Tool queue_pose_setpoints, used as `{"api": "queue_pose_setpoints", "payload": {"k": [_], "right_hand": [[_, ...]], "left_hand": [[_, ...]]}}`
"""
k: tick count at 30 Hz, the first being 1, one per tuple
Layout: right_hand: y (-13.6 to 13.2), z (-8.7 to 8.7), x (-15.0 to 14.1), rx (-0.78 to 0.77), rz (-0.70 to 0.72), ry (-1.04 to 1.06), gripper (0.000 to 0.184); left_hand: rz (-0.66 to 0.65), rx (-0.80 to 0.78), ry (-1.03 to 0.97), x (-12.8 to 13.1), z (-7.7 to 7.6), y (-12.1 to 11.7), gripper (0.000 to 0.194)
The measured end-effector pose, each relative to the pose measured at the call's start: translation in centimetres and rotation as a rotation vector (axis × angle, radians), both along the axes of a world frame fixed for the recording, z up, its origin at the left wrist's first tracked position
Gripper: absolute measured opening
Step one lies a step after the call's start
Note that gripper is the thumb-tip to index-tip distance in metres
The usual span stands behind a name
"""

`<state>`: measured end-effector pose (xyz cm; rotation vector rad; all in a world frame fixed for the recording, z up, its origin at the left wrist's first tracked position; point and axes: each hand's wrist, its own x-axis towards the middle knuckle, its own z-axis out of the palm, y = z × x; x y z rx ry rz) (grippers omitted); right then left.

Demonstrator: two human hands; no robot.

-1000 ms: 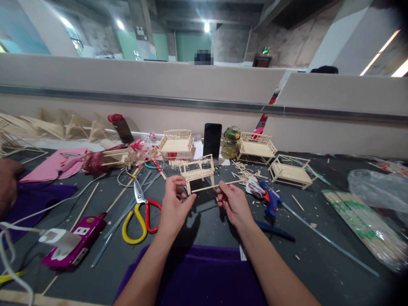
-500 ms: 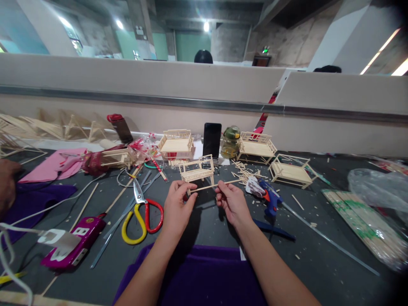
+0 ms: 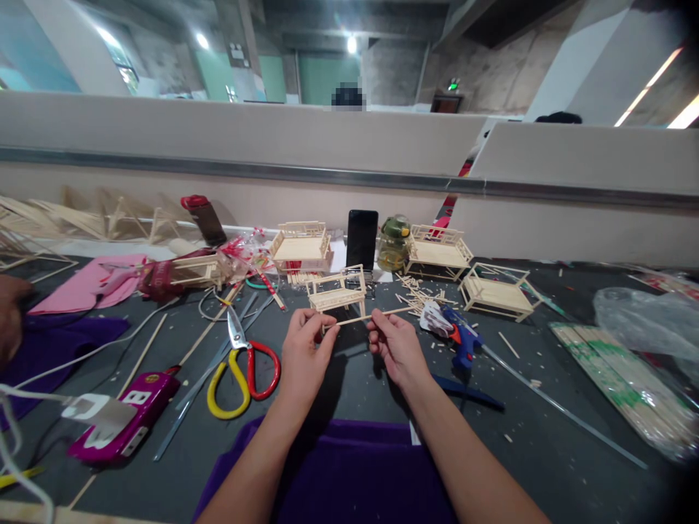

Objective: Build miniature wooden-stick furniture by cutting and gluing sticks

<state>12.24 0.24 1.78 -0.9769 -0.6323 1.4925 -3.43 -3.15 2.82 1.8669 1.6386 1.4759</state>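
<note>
A thin wooden stick [image 3: 354,320] runs between my two hands, just above the dark table. My left hand [image 3: 309,346] pinches its left end between thumb and fingertips. Further right along the stick, my right hand [image 3: 396,346] grips it with thumb and index finger, and its free end sticks out past that hand. Right behind the stick stands a small stick-built bench [image 3: 337,291] with a raised back frame. It looks partly covered by my left fingers; whether they touch it I cannot tell.
Yellow-and-red scissors [image 3: 243,371] and a purple power strip [image 3: 128,422] lie left. A blue glue gun [image 3: 461,338] and loose stick pieces [image 3: 423,295] lie right, near packaged sticks [image 3: 628,386]. Behind stand a phone [image 3: 362,240], a jar [image 3: 393,244] and several miniature models. Another person's hand [image 3: 12,313] shows far left.
Almost nothing has moved. Both hands keep their hold on the stick, and the whole view has shifted very slightly.
</note>
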Motion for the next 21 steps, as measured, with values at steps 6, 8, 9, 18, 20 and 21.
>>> {"api": "queue_pose_setpoints", "payload": {"k": [6, 8, 9, 18, 20, 21], "right_hand": [[-0.1, 0.4, 0.3, -0.036, 0.049, -0.053, 0.042], [-0.3, 0.6, 0.6, -0.046, 0.092, -0.124, 0.042], [-0.5, 0.7, 0.8, -0.033, 0.111, -0.193, 0.042], [-0.7, 2.1, 2.6, 0.744, -0.172, -1.240, 0.013], [-0.2, 1.7, 2.8, 0.833, -0.141, -1.316, 0.017], [0.1, 1.5, 2.9, 0.837, -0.125, -1.340, 0.017]], "left_hand": [[0.010, 0.010, 0.001, 0.0, 0.1, 0.0, 0.008], [0.013, 0.011, -0.001, 0.0, 0.2, 0.0, 0.008], [0.015, 0.011, -0.004, 0.0, 0.2, 0.0, 0.008], [0.006, 0.002, -0.020, 0.0, 0.2, 0.0, 0.008], [0.006, 0.001, -0.019, 0.0, 0.2, 0.0, 0.008], [0.005, -0.001, -0.021, 0.0, 0.2, 0.0, 0.008]]}}
